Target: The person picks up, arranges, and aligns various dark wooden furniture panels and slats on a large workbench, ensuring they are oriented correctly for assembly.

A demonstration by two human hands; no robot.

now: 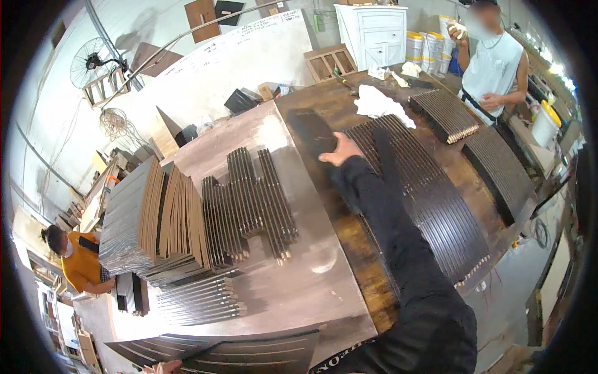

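the right hand (341,149), reaching out in a black sleeve (405,249), has its thumb apart from its partly hidden fingers at the end of a dark, flat, blurred board (309,128) — how firmly they grip it i cannot tell — over a brown-mottled tabletop (367,280), just beside a row of long, dark, glossy slats (445,218). the left hand (165,366) (mostly cut off by the lower edge) is at a large dark panel with pale lines (261,349), its finger opening and hold unclear.
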